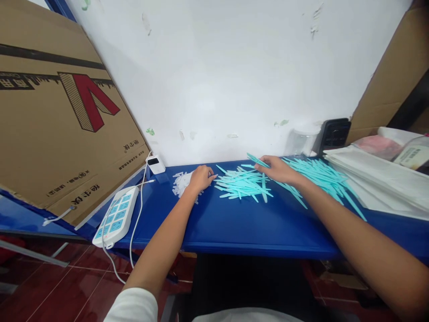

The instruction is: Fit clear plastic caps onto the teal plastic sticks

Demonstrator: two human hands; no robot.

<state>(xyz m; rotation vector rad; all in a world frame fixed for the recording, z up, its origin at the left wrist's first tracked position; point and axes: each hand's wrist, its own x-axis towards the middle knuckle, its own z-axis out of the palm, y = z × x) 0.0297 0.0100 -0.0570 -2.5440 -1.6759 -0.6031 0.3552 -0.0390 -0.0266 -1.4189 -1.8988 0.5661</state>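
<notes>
A pile of small translucent pieces [181, 182] lies at the left of the blue table. My left hand [201, 178] is over its right edge, thumb and fingers pinched together on something small at the tips that I cannot make out. Just right of it spreads a middle pile of turquoise sticks [241, 184]. Above that pile's right end, my right hand [273, 169] is closed on a few turquoise sticks [257, 160], which point up and left. A larger pile of turquoise sticks [318, 176] lies beyond my right wrist, partly hidden by my forearm.
A white power strip [117, 217] with cables and a small white device [156, 164] sit at the left, beside a big cardboard box [67, 112]. At the right are white sheets [385, 179], a clear jar [303, 141] and a black device [335, 134]. A white wall [217, 80] stands behind.
</notes>
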